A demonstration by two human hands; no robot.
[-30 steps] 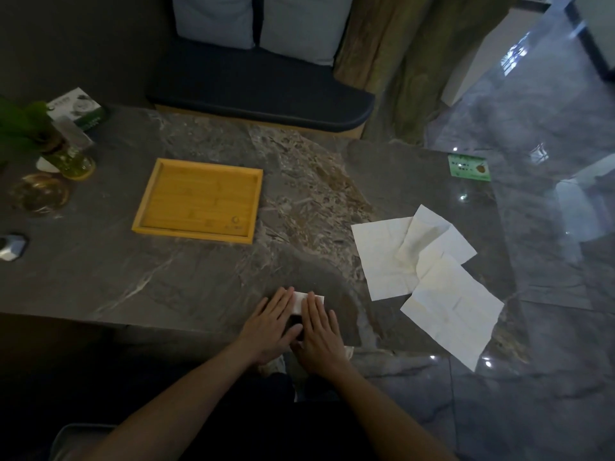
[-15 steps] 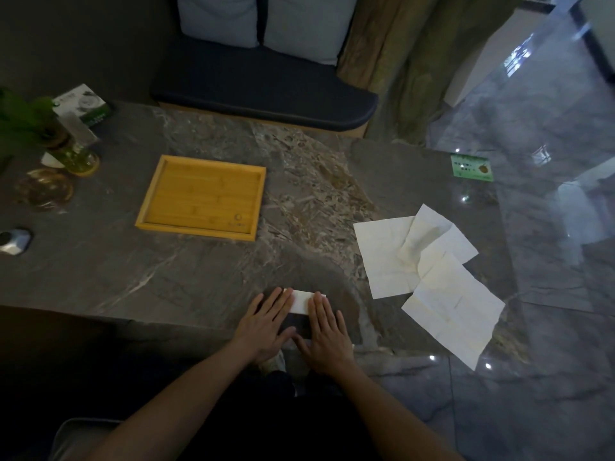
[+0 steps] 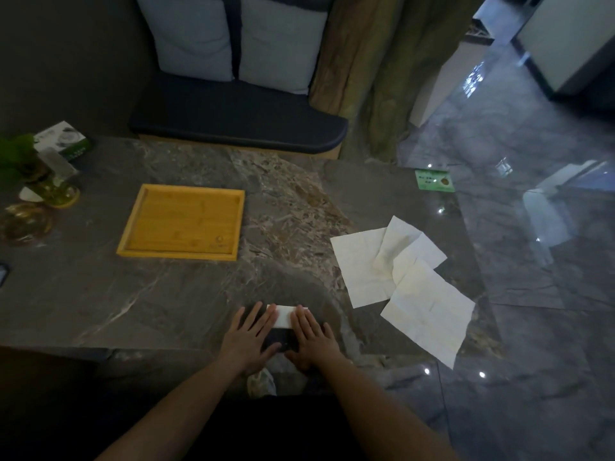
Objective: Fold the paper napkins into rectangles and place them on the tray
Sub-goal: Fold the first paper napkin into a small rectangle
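While both flat, straight-fingered hands, left hand [image 3: 248,339] and right hand [image 3: 312,337], stay pressing the folded napkin [image 3: 283,316], nothing else has shifted.

Restaurant booth: cushioned bench [image 3: 233,121], marble table [image 3: 100,294].

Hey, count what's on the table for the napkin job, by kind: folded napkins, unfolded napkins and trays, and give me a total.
Folded napkins: 1, the folded napkin pressed flat under the left hand and right hand.
Unfolded napkins: 3, overlapping in the loose pile on the right.
Trays: 1, the wooden tray, nothing on it yet.
Total: 5.
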